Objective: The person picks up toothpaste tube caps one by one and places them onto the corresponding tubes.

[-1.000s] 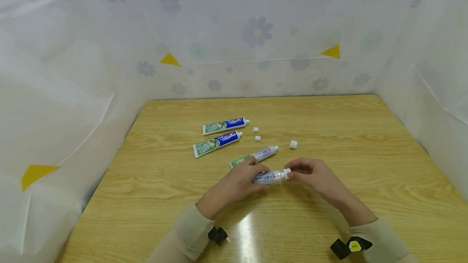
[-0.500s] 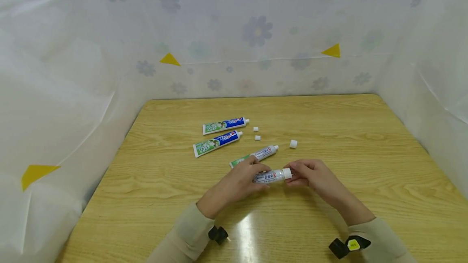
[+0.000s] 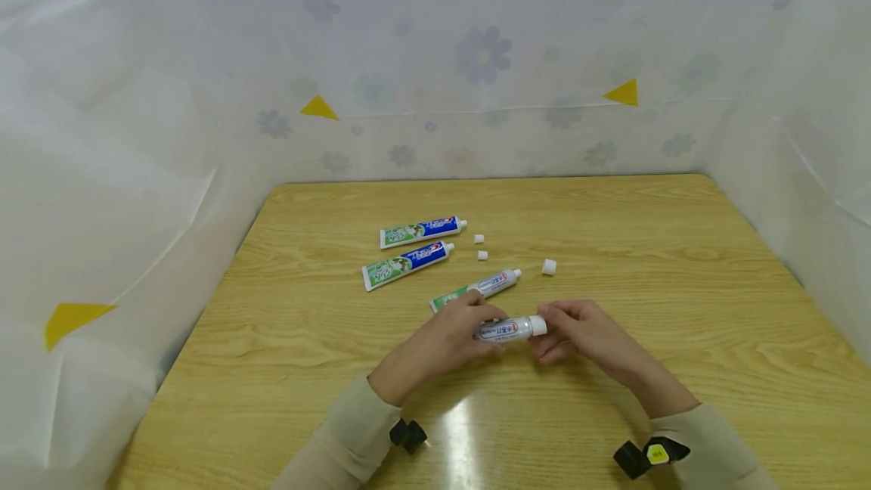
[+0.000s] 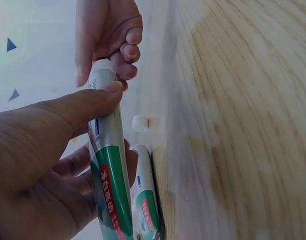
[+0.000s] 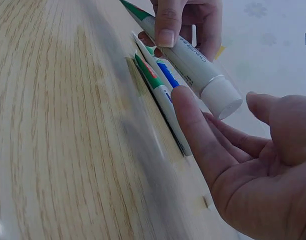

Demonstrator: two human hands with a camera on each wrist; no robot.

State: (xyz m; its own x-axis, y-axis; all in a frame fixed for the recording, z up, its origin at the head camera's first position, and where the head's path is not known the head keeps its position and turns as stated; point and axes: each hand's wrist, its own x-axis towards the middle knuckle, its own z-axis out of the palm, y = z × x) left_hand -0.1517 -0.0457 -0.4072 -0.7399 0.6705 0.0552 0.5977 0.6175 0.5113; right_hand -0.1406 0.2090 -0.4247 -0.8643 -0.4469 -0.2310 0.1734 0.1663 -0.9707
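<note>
My left hand (image 3: 445,335) grips a silver-and-green toothpaste tube (image 4: 113,185) around its body, thumb on top. The tube is tilted, with its capped end toward my right hand. A white cap (image 5: 220,97) sits on its neck. My right hand (image 3: 592,339) is at the cap end, thumb and fingers spread on either side of the cap, with a gap between thumb and cap in the right wrist view. A second silver-and-green tube (image 3: 493,283), uncapped, lies on the table just beyond my left hand, which hides part of it.
Two blue-and-green toothpaste tubes, the far one (image 3: 422,232) and the nearer one (image 3: 408,266), lie uncapped at the table's middle. Two small white caps (image 3: 479,239) sit by their nozzles, and a larger white cap (image 3: 548,267) stands farther right. Pale plastic sheeting (image 3: 422,59) surrounds the wooden table (image 3: 272,399).
The cap has gone from slightly askew at the nozzle to seated straight on the tube's neck. My right fingers have shifted around it and now spread apart. The left hand keeps its grip.
</note>
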